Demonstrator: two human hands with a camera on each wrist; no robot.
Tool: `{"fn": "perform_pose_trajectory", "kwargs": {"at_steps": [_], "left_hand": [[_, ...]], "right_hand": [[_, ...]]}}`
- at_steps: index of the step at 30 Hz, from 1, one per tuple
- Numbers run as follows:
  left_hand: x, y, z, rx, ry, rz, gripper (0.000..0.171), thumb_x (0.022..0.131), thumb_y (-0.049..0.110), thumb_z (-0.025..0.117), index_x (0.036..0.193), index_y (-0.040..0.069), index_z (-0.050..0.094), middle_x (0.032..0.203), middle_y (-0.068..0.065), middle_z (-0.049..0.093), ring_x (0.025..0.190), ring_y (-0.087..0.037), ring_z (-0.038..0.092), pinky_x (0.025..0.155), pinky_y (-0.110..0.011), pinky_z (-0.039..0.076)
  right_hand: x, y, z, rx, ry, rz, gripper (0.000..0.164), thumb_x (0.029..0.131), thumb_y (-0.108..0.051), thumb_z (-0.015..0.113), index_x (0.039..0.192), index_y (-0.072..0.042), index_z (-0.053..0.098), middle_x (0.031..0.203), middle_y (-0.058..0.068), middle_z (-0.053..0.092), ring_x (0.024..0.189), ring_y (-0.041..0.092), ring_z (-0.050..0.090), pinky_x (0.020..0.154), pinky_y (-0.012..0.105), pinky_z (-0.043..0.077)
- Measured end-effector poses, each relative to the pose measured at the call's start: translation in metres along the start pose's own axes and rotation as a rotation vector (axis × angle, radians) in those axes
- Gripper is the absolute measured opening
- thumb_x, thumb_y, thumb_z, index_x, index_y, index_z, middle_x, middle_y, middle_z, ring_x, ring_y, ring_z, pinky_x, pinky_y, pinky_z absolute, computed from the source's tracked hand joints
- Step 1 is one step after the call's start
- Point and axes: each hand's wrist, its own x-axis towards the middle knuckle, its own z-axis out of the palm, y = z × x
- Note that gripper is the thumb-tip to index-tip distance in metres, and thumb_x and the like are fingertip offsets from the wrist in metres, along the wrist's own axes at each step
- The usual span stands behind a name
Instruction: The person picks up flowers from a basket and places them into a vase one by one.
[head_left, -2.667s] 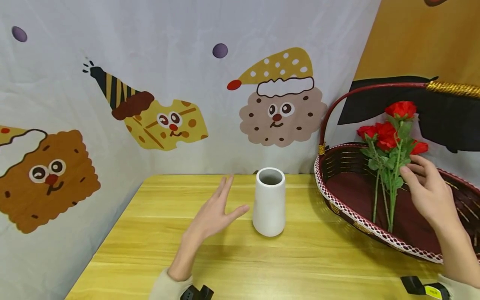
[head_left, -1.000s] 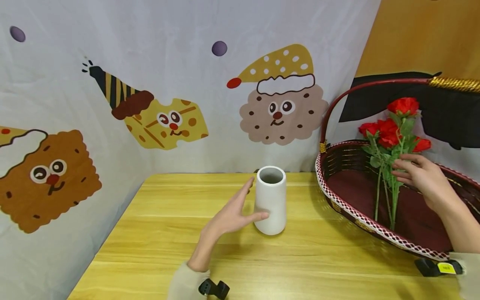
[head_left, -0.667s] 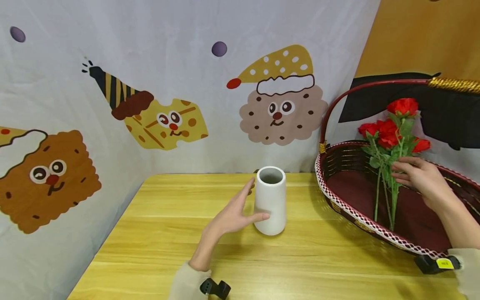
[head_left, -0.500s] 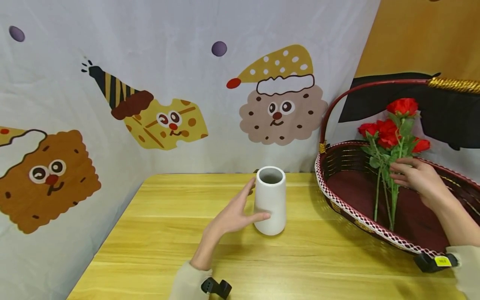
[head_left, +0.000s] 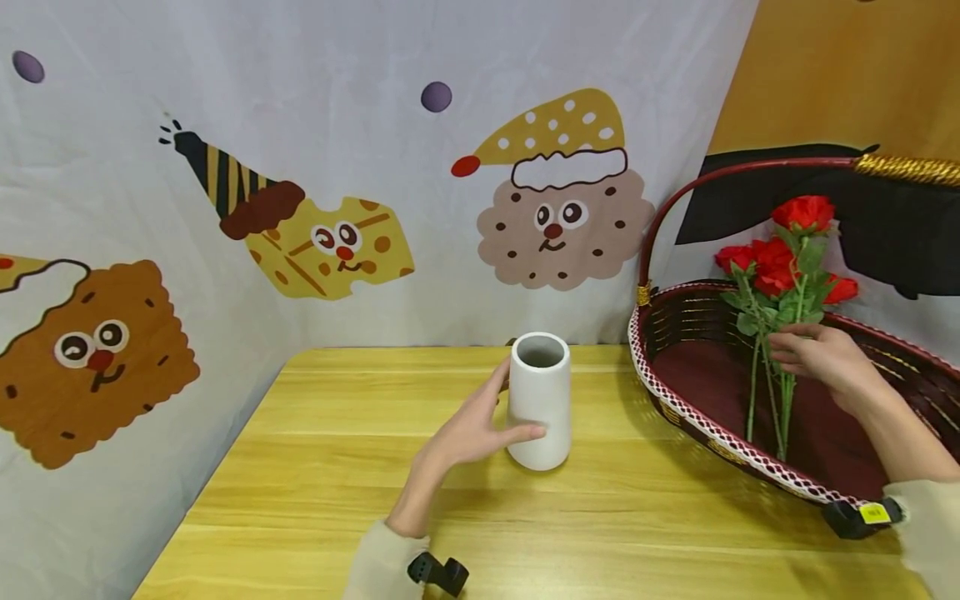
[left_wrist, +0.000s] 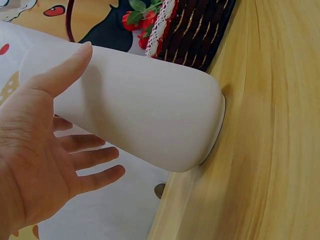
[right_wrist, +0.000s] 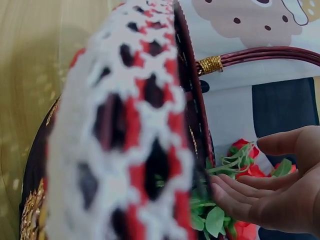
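Observation:
A white vase (head_left: 540,412) stands upright on the wooden table. My left hand (head_left: 474,429) is at its left side, thumb across the front and the other fingers behind. In the left wrist view those fingers of the left hand (left_wrist: 35,160) are spread and extended beneath the vase (left_wrist: 150,105), not wrapped round it. Red artificial roses (head_left: 774,265) lean in the wicker basket (head_left: 720,442), leafy green stems pointing down. My right hand (head_left: 828,358) is at the stems with loosely bent fingers; in the right wrist view the right hand (right_wrist: 285,195) has thumb and fingers apart.
The basket has a white-and-red braided rim (right_wrist: 145,125) and a tall arched handle (head_left: 750,167) with gold wrapping. It takes up the table's right side. Behind the wooden table (head_left: 300,500) hangs a cloth (head_left: 360,100) printed with cartoon biscuits and cheese.
My left hand has moved right to the vase, its thumb now over the front. My right hand has slid down and left along the rose stems. Vase, roses and basket stay put.

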Motion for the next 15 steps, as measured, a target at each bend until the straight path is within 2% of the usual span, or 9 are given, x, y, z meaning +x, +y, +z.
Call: {"fn": "perform_pose_trajectory", "kwargs": {"at_steps": [2,4,10,15], "left_hand": [[0.0008,0.0001,0.0006,-0.006,-0.002,0.002,0.102,0.085,0.044,0.082,0.158,0.046,0.011,0.156,0.014,0.036,0.14,-0.017,0.041,0.112,-0.056,0.035],[0.0011,-0.0003,0.0013,-0.011,-0.006,-0.003,0.101,0.085,0.044,0.081,0.158,0.046,0.011,0.157,0.013,0.036,0.141,-0.018,0.041,0.112,-0.057,0.035],[0.0018,-0.0012,0.0024,-0.036,-0.01,-0.016,0.101,0.085,0.042,0.082,0.158,0.045,0.013,0.158,0.012,0.034,0.142,-0.02,0.039,0.113,-0.055,0.034],[0.0026,0.0001,0.0032,-0.049,-0.014,-0.001,0.103,0.084,0.039,0.084,0.159,0.041,0.013,0.157,0.01,0.036,0.141,-0.018,0.041,0.113,-0.049,0.036]], "right_hand": [[0.0006,0.0002,0.0013,-0.029,-0.007,-0.002,0.062,0.11,-0.024,0.033,0.14,0.029,0.02,0.126,0.041,0.055,0.08,-0.014,0.056,0.072,0.019,0.056],[0.0015,0.0009,0.0026,-0.05,-0.008,-0.001,0.061,0.111,-0.022,0.032,0.139,0.03,0.021,0.134,0.047,0.044,0.08,-0.014,0.055,0.072,0.019,0.056],[0.0044,0.0052,0.0048,-0.078,0.022,-0.004,0.056,0.11,-0.018,0.033,0.136,0.031,0.029,0.123,0.043,0.056,0.077,-0.012,0.057,0.071,0.022,0.057],[0.0074,0.0088,0.0076,-0.04,0.046,-0.012,0.054,0.109,-0.015,0.039,0.133,0.032,0.031,0.108,0.029,0.067,0.075,-0.008,0.06,0.071,0.024,0.058]]}}
